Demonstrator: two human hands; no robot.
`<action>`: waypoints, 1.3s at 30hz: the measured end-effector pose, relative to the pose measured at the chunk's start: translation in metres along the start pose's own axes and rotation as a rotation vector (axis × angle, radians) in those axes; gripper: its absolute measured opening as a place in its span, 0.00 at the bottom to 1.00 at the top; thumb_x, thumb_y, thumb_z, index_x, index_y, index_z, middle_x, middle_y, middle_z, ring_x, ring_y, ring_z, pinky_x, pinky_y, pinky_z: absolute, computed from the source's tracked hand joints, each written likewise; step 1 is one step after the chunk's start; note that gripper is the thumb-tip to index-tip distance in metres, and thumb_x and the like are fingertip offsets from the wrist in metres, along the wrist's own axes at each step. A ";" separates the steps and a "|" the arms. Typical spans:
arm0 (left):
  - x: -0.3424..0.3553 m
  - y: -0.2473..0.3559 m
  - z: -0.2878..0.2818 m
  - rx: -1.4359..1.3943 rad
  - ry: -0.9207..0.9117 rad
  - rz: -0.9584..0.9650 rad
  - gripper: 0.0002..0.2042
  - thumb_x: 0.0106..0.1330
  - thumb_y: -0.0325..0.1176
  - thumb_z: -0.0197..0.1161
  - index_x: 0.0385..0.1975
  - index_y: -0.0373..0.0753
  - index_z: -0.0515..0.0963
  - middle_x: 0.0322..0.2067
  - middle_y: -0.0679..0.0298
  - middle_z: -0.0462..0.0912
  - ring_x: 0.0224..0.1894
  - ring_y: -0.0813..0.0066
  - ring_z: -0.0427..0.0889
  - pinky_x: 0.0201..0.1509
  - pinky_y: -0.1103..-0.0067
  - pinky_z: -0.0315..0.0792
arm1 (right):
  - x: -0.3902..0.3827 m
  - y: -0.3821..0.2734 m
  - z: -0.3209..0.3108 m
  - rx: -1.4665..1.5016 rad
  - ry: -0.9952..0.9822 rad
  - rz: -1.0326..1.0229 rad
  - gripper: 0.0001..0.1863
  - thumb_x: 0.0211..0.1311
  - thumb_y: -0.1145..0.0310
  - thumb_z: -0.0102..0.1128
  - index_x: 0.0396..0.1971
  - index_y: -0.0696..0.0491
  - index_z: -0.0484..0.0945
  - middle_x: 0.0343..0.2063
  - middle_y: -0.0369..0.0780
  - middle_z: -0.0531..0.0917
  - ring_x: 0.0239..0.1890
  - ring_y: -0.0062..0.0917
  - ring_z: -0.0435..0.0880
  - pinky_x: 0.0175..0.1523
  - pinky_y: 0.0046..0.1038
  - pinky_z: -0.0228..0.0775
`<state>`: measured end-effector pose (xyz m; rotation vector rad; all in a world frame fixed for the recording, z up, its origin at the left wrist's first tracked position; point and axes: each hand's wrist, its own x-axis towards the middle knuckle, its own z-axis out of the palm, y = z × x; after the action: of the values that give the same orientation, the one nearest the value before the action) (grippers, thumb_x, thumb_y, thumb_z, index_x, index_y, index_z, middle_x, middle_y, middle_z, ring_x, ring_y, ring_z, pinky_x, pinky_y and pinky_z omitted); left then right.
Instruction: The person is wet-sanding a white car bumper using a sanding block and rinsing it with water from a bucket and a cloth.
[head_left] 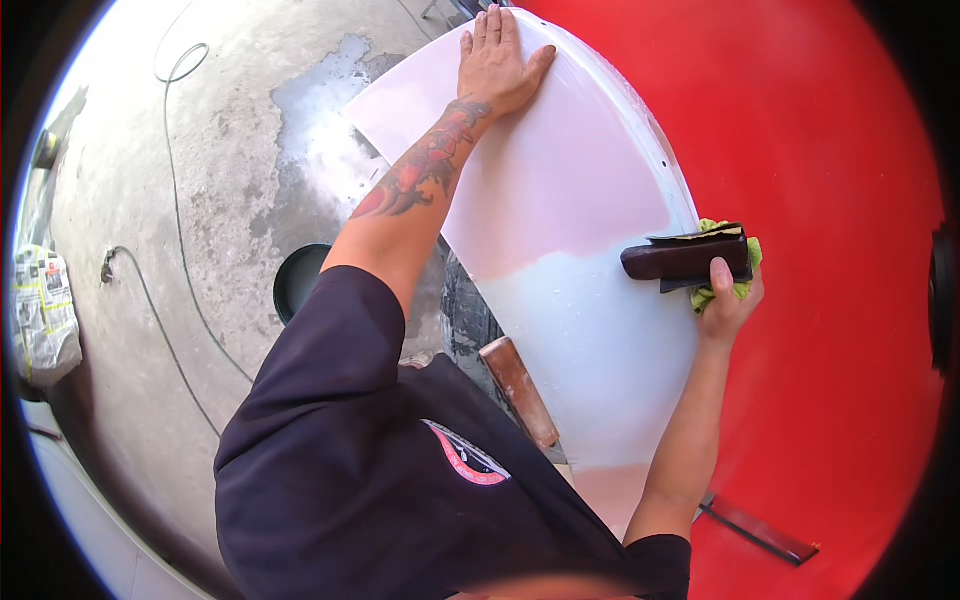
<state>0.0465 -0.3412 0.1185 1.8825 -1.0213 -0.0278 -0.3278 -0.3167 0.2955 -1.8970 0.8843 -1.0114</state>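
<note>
My left hand [498, 68] lies flat, fingers stretched, on the far end of a curved vehicle body panel [570, 170]. The panel is pale pink at the far part and whitish-blue in the middle, with a few drops on it. Over its right edge, my right hand [728, 305] grips a dark sanding block [685, 258] together with a crumpled green cloth [752, 268]. A folded dark sheet, like sandpaper, shows around the block. My thumb is on the near side; the other fingers are mostly hidden. Close to my torso, a worn brown block [520, 390] rests at the panel's left edge.
Red bodywork [810, 200] fills the right side, with a dark handle-like strip [760, 530] low on it. A black tire [465, 315] shows beneath the panel. On the concrete floor are a dark round tub [298, 282], thin cables [175, 190] and a wet patch [325, 110].
</note>
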 end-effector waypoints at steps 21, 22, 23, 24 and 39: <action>-0.207 0.014 -0.017 -0.004 -0.098 0.086 0.45 0.74 0.56 0.53 0.78 0.27 0.45 0.78 0.40 0.45 0.81 0.41 0.41 0.81 0.52 0.38 | 0.005 -0.002 0.003 0.042 0.003 0.059 0.20 0.63 0.69 0.68 0.52 0.60 0.78 0.41 0.37 0.84 0.42 0.22 0.81 0.52 0.26 0.74; -0.220 0.016 -0.017 -0.005 -0.094 0.083 0.45 0.74 0.56 0.53 0.78 0.27 0.45 0.78 0.40 0.45 0.81 0.41 0.41 0.81 0.52 0.38 | 0.006 -0.001 0.003 0.056 -0.003 0.061 0.19 0.63 0.69 0.68 0.52 0.60 0.78 0.41 0.37 0.83 0.42 0.22 0.81 0.52 0.26 0.74; -0.233 0.019 -0.017 -0.001 -0.115 0.076 0.45 0.74 0.56 0.53 0.78 0.28 0.44 0.79 0.40 0.44 0.81 0.42 0.41 0.81 0.52 0.38 | 0.007 -0.001 0.002 0.070 -0.009 0.063 0.19 0.63 0.69 0.68 0.51 0.60 0.78 0.42 0.37 0.83 0.42 0.22 0.81 0.51 0.26 0.74; -0.247 0.021 -0.016 0.005 -0.134 0.067 0.46 0.74 0.56 0.53 0.78 0.28 0.44 0.79 0.41 0.43 0.81 0.42 0.40 0.81 0.52 0.37 | 0.007 -0.001 0.002 0.069 -0.014 0.060 0.19 0.63 0.69 0.68 0.51 0.60 0.78 0.42 0.37 0.83 0.42 0.22 0.81 0.51 0.26 0.74; -0.108 -0.025 -0.019 0.041 0.004 0.019 0.45 0.73 0.61 0.51 0.77 0.29 0.49 0.78 0.44 0.49 0.81 0.49 0.45 0.82 0.58 0.39 | 0.002 0.002 0.002 -0.032 -0.002 0.025 0.20 0.64 0.69 0.66 0.53 0.60 0.77 0.43 0.39 0.84 0.43 0.25 0.83 0.52 0.28 0.78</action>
<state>0.0001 -0.2522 0.0690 1.9089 -1.0440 0.0073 -0.3252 -0.3188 0.2941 -1.9083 0.9256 -0.9860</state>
